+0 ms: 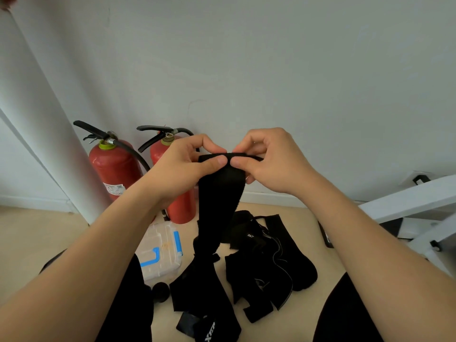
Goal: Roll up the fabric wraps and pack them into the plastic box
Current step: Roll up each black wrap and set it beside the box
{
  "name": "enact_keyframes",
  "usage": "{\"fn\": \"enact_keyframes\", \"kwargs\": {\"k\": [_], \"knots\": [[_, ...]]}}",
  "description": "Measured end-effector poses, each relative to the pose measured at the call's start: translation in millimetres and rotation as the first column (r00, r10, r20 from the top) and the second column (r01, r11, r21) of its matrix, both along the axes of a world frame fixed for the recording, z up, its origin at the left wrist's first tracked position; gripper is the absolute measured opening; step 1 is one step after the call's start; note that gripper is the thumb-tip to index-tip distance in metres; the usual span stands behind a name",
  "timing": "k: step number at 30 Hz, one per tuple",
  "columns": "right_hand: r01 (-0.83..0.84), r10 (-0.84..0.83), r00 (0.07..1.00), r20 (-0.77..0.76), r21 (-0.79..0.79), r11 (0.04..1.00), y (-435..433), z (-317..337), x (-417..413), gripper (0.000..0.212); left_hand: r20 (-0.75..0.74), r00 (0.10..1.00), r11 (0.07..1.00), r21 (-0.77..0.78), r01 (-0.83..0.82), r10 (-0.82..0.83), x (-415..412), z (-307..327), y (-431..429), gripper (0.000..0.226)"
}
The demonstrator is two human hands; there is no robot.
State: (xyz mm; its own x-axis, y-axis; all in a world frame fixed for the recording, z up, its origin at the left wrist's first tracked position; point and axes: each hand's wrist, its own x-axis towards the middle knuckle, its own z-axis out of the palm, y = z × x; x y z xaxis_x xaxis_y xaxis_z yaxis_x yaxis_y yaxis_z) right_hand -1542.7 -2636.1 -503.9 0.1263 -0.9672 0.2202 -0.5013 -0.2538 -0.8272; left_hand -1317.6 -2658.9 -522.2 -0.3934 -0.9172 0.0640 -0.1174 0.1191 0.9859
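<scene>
- Nearest the lens, two bare forearms (86,267) reach forward over dark-clad knees. What are the hands doing?
- Both the left hand (187,166) and the right hand (269,161) pinch the top end of one wrap (219,193). The thumbs nearly meet on its near face and the fingers curl behind. It is held up in the air in front of the wall, and its tail hangs down to the floor (37,238).
- How will it handle?
- Soft, light and limp, I'd judge, since it drapes with no stiffness. The top edge looks folded over, so the roll seems barely begun. Best to grip that end tightly and let the tail feed in.
- And its looks?
- Matte black, a broad flat band with slightly fuzzy edges.
- The rest?
- More loose wraps (266,262) lie tangled mid-floor between the knees. The plastic box (160,255), clear with blue latches, sits just left of them, its lid seemingly shut. A small dark roll (161,291) lies at its near side. Two red fire extinguishers (113,166) stand by the wall beyond.
</scene>
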Motion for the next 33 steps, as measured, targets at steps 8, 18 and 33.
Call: {"fn": "enact_keyframes", "kwargs": {"k": [8, 18, 33], "knots": [[-0.039, 0.024, 0.994, -0.105, -0.145, 0.989, -7, -6, 3, 0.013, -0.087, 0.995, 0.998, 0.05, -0.04, 0.044, 9, -6, -16, 0.03], [-0.039, 0.019, 0.957, -0.289, -0.063, 0.997, -9, -7, -9, 0.004, 0.061, 0.998, 0.997, -0.069, 0.035, -0.031, -6, -8, -16, 0.025], [-0.094, 0.102, 0.984, -0.144, 0.064, 0.993, 2, -7, -20, 0.017, 0.004, 0.999, 0.999, -0.006, 0.037, -0.037, -5, -9, -13, 0.033]]}}
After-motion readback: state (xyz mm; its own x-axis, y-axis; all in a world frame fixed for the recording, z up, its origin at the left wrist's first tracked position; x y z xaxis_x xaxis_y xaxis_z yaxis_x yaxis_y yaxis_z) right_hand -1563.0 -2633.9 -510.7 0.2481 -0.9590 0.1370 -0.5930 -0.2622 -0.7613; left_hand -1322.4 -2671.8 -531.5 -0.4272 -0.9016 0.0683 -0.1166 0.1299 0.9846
